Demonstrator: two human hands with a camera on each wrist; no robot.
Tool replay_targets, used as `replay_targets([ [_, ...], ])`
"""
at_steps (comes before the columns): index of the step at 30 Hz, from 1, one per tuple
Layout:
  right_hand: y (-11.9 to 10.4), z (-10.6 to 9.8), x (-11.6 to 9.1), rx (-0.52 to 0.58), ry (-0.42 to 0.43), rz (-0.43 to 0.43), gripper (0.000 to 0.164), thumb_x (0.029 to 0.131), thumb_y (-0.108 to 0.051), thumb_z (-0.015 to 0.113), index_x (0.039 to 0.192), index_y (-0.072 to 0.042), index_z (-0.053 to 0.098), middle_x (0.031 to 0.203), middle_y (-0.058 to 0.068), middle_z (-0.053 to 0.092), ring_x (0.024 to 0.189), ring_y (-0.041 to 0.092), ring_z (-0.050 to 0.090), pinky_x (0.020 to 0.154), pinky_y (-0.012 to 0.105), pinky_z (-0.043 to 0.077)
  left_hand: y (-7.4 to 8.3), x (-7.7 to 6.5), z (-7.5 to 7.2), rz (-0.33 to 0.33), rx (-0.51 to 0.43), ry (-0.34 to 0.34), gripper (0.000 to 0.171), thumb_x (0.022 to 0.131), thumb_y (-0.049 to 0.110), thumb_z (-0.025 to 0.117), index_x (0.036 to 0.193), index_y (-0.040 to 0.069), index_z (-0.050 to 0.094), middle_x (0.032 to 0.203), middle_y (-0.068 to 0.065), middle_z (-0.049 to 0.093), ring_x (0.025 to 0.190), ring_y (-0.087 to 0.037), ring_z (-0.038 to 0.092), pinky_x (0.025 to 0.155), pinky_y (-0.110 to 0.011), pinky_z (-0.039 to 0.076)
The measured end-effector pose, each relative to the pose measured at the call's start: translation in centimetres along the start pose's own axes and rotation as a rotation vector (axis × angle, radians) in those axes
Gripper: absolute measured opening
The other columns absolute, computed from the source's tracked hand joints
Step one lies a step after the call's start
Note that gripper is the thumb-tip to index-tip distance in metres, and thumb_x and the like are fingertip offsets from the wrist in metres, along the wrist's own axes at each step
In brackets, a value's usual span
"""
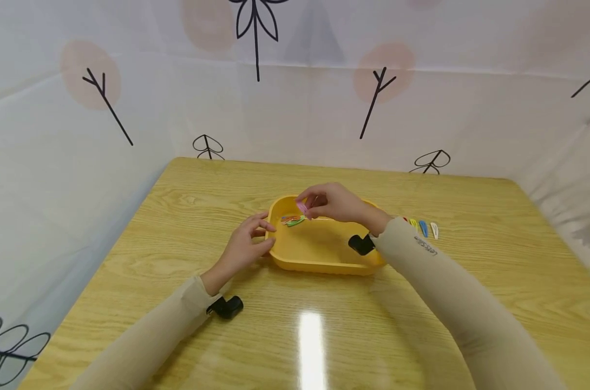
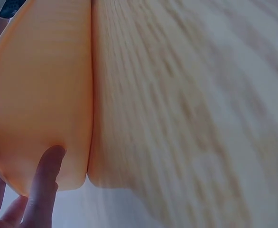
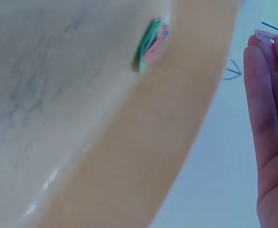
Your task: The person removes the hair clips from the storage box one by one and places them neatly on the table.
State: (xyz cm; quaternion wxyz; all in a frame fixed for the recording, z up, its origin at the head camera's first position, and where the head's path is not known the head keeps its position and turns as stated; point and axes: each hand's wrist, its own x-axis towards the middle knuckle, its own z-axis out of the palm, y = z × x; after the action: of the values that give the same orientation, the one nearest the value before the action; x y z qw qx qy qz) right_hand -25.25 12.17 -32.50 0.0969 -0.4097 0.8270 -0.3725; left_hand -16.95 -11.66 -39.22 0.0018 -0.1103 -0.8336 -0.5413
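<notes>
A yellow plastic tray [image 1: 319,268] stands on the table. My left hand [image 1: 246,241] holds its left end; in the left wrist view the thumb [image 2: 46,175] presses the outer wall while the fingers reach round the rim. Over the tray's far left part, my right hand [image 1: 331,203] pinches a pink snap hair clip [image 1: 302,207] between thumb and fingertips. The same pink clip [image 3: 266,35] shows at the fingertips in the right wrist view. Inside the tray, a small pile of green and orange-pink hair clips [image 1: 295,221] lies in the far left corner.
Right of the tray, several hair clips lie in a row on the wooden table [image 1: 192,206], among them a yellow clip [image 1: 414,223], a blue clip [image 1: 424,228] and a white clip [image 1: 434,231]. The right forearm passes over the tray's right end. A patterned white curtain [image 1: 305,119] hangs behind the table.
</notes>
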Motion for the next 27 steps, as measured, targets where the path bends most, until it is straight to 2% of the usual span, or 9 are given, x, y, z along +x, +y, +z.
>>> replay_targets([
  [9, -1.4, -1.2, -2.2, 0.067, 0.119, 0.058, 0.033, 0.085, -0.005, 0.066, 0.118, -0.003, 0.061, 0.089, 0.008, 0.063, 0.078, 0.025, 0.065, 0.070, 0.036, 0.054, 0.3, -0.1, 0.1, 0.030, 0.015, 0.000, 0.016, 0.083, 0.007, 0.066, 0.098, 0.004, 0.061, 0.141, -0.009, 0.040, 0.104, -0.034, 0.057, 0.077, -0.033, 0.054],
  [16, -2.1, -1.5, -4.1, 0.098, 0.210, 0.108, 0.035, 0.085, -0.006, 0.067, 0.119, -0.004, 0.061, 0.093, 0.010, 0.062, 0.082, 0.020, 0.065, 0.072, 0.034, 0.054, 0.3, -0.1, 0.1, 0.005, 0.007, -0.006, 0.016, 0.083, 0.008, 0.066, 0.098, 0.005, 0.061, 0.142, -0.007, 0.039, 0.106, -0.033, 0.056, 0.073, -0.031, 0.055],
  [21, -2.4, -1.9, -5.4, 0.102, 0.246, 0.129, 0.034, 0.086, -0.006, 0.066, 0.119, -0.006, 0.060, 0.094, 0.009, 0.062, 0.083, 0.021, 0.065, 0.072, 0.036, 0.054, 0.1, -0.1, 0.1, -0.010, 0.008, -0.003, 0.016, 0.083, 0.008, 0.066, 0.098, 0.004, 0.061, 0.141, -0.005, 0.039, 0.106, -0.032, 0.056, 0.072, -0.030, 0.055],
  [27, -2.3, -2.2, -6.7, 0.097, 0.283, 0.142, 0.034, 0.086, -0.006, 0.066, 0.119, -0.006, 0.060, 0.093, 0.009, 0.063, 0.083, 0.019, 0.066, 0.072, 0.033, 0.055, 0.1, -0.1, 0.1, -0.008, 0.007, 0.001, 0.017, 0.083, 0.008, 0.066, 0.098, 0.003, 0.061, 0.141, -0.005, 0.040, 0.106, -0.032, 0.056, 0.072, -0.029, 0.055],
])
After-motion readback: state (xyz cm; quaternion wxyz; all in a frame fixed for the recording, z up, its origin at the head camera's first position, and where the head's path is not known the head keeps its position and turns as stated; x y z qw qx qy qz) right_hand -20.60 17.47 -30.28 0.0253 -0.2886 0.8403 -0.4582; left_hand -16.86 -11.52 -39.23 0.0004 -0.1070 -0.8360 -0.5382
